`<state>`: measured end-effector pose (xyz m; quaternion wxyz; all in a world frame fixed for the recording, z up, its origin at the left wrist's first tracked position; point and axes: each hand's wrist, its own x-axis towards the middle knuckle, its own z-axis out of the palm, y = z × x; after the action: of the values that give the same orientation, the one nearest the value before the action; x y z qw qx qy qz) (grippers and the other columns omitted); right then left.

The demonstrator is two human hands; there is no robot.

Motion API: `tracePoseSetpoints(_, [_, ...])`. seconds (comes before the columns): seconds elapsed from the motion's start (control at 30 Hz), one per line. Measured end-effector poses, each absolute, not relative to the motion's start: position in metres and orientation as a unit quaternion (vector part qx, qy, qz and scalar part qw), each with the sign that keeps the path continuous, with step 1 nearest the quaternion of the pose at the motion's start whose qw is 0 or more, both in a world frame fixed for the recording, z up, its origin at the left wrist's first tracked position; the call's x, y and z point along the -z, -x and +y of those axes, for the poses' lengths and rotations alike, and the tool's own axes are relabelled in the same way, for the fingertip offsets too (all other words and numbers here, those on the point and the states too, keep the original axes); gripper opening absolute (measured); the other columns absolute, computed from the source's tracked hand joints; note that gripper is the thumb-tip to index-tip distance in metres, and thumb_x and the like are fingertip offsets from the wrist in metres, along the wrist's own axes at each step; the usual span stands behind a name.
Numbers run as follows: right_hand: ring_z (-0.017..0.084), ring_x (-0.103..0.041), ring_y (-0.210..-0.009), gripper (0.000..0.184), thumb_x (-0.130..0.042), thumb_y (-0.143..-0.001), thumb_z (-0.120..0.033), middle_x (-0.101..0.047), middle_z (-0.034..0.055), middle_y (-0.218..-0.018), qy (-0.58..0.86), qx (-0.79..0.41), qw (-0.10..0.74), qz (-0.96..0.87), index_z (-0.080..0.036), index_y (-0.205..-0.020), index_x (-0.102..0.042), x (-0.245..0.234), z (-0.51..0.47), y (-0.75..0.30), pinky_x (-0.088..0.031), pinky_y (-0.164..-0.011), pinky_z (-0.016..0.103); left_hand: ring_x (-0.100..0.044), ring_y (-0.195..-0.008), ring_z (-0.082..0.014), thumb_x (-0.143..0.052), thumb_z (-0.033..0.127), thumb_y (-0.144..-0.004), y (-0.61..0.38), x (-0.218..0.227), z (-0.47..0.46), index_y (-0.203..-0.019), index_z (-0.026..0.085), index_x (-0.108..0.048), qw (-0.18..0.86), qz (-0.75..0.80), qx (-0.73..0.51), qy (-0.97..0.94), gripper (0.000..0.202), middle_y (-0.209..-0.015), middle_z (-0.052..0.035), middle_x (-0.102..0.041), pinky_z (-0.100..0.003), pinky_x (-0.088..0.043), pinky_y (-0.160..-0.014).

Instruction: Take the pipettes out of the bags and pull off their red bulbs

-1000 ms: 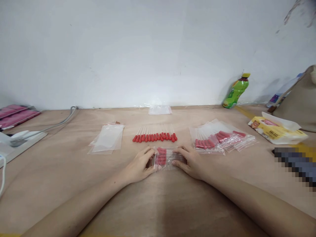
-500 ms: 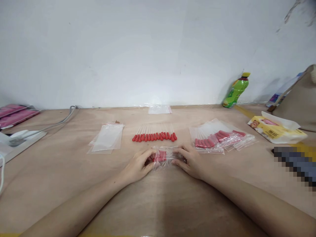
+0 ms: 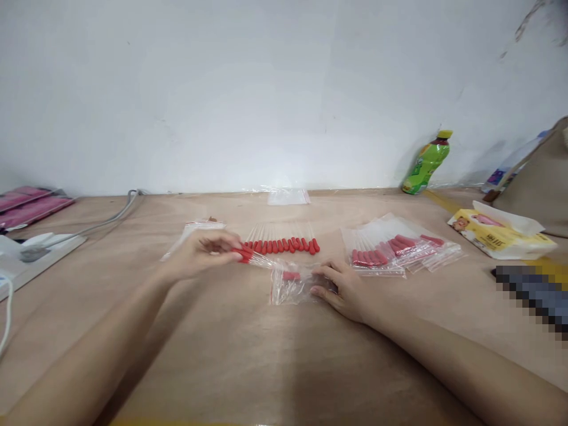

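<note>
My left hand is closed on several thin rods with red handles, held by the handle ends, their pale shafts slanting right toward a clear zip bag. One red handle shows in that bag, which lies flat on the table. At its right end my right hand grips the bag between thumb and fingers. Just behind, a row of red-handled rods lies side by side, shafts pointing away. Left of the row, clear bags are partly hidden by my left hand.
Filled zip bags overlap at the right. Beyond them are a yellow tissue pack, a pixelated dark object and a green bottle by the wall. A power strip with a cable lies left; another clear bag lies at the back.
My left hand has moved left and away from the bag, drawing out several red-handled rods; one red handle stays in the bag. My right hand has hardly moved.
</note>
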<state>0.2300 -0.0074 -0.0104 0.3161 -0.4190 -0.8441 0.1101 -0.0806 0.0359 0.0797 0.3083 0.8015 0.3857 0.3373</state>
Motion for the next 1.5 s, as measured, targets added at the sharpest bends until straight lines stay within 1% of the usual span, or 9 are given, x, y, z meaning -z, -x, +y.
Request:
tracePoseSetpoints(0.03, [0.017, -0.053, -0.084, 0.021, -0.056, -0.080, -0.029, -0.054, 0.0074, -0.095, 0.421, -0.111, 0.315, -0.843, -0.019, -0.098, -0.056, 0.011, -0.007, -0.230, -0.045, -0.076, 0.033, -0.065, -0.070, -0.0172, -0.071, 0.031, -0.063, 0.092, -0.089, 0.040, -0.075, 0.018, -0.066, 0.289, 0.402, -0.355, -0.793, 0.018, -0.078, -0.0054, -0.068, -0.028, -0.055, -0.065])
tracePoseSetpoints(0.1, [0.018, -0.053, -0.085, 0.020, -0.055, -0.081, -0.029, -0.054, 0.0075, -0.096, 0.424, -0.114, 0.312, -0.843, -0.018, -0.098, -0.056, 0.011, -0.007, -0.230, -0.045, -0.076, 0.033, -0.066, -0.074, -0.0182, -0.073, 0.032, -0.060, 0.107, -0.099, 0.047, -0.072, 0.020, -0.065, 0.226, 0.436, -0.460, -0.740, 0.019, -0.080, -0.0042, -0.068, -0.030, -0.056, -0.070])
tracePoseSetpoints(0.23, [0.017, -0.052, -0.083, 0.021, -0.054, -0.081, -0.031, -0.054, 0.0072, -0.095, 0.421, -0.119, 0.314, -0.843, -0.019, -0.097, -0.055, 0.011, -0.007, -0.230, -0.045, -0.075, 0.033, -0.067, -0.073, -0.0187, -0.069, 0.035, -0.065, 0.097, -0.086, 0.056, -0.079, 0.017, -0.063, 0.114, 0.509, -0.603, -0.603, 0.023, -0.078, -0.0033, -0.068, -0.029, -0.057, -0.066])
tracePoseSetpoints(0.3, [0.017, -0.053, -0.083, 0.020, -0.054, -0.081, -0.032, -0.054, 0.0073, -0.095, 0.420, -0.116, 0.318, -0.842, -0.019, -0.097, -0.055, 0.012, -0.007, -0.230, -0.045, -0.075, 0.033, -0.067, -0.070, -0.0168, -0.067, 0.035, -0.067, 0.082, -0.065, 0.060, -0.079, 0.016, -0.062, 0.096, 0.515, -0.610, -0.594, 0.023, -0.078, -0.0032, -0.068, -0.026, -0.056, -0.065])
tracePoseSetpoints(0.43, [0.018, -0.052, -0.086, 0.021, -0.054, -0.081, -0.031, -0.054, 0.0073, -0.097, 0.416, -0.112, 0.321, -0.843, -0.019, -0.098, -0.055, 0.014, -0.006, -0.231, -0.045, -0.077, 0.033, -0.065, -0.068, -0.0136, -0.065, 0.035, -0.069, 0.060, -0.024, 0.067, -0.078, 0.016, -0.065, 0.054, 0.523, -0.561, -0.639, 0.022, -0.089, -0.0044, -0.064, -0.025, -0.055, -0.065])
tracePoseSetpoints(0.57, [0.017, -0.053, -0.086, 0.021, -0.054, -0.081, -0.031, -0.054, 0.0072, -0.097, 0.413, -0.112, 0.320, -0.845, -0.019, -0.098, -0.055, 0.015, -0.005, -0.231, -0.045, -0.077, 0.033, -0.063, -0.061, -0.0103, -0.064, 0.039, -0.068, 0.052, -0.006, 0.069, -0.079, 0.015, -0.065, 0.090, 0.548, -0.545, -0.628, 0.026, -0.095, -0.0052, -0.060, -0.023, -0.055, -0.059])
tracePoseSetpoints(0.77, [0.017, -0.054, -0.084, 0.020, -0.053, -0.082, -0.031, -0.055, 0.0070, -0.096, 0.416, -0.108, 0.320, -0.844, -0.019, -0.098, -0.055, 0.013, -0.006, -0.230, -0.046, -0.076, 0.033, -0.063, -0.062, -0.0112, -0.067, 0.044, -0.064, 0.052, -0.005, 0.069, -0.079, 0.015, -0.063, 0.126, 0.591, -0.517, -0.606, 0.033, -0.096, -0.0052, -0.059, -0.023, -0.053, -0.058])
tracePoseSetpoints(1.13, [0.018, -0.054, -0.085, 0.019, -0.054, -0.081, -0.030, -0.055, 0.0075, -0.096, 0.419, -0.113, 0.315, -0.844, -0.018, -0.096, -0.055, 0.011, -0.007, -0.230, -0.046, -0.077, 0.034, -0.060, -0.066, -0.0140, -0.066, 0.050, -0.062, 0.060, -0.002, 0.068, -0.081, 0.013, -0.064, 0.148, 0.627, -0.499, -0.580, 0.042, -0.078, -0.0057, -0.064, -0.025, -0.049, -0.062])
tracePoseSetpoints(1.5, [0.018, -0.054, -0.084, 0.020, -0.054, -0.081, -0.031, -0.055, 0.0074, -0.095, 0.413, -0.105, 0.318, -0.847, -0.020, -0.098, -0.055, 0.013, -0.006, -0.230, -0.046, -0.076, 0.034, -0.058, -0.060, -0.0128, -0.065, 0.052, -0.063, 0.066, 0.002, 0.070, -0.080, 0.013, -0.063, 0.157, 0.623, -0.490, -0.589, 0.043, -0.071, -0.0044, -0.064, -0.023, -0.046, -0.058])
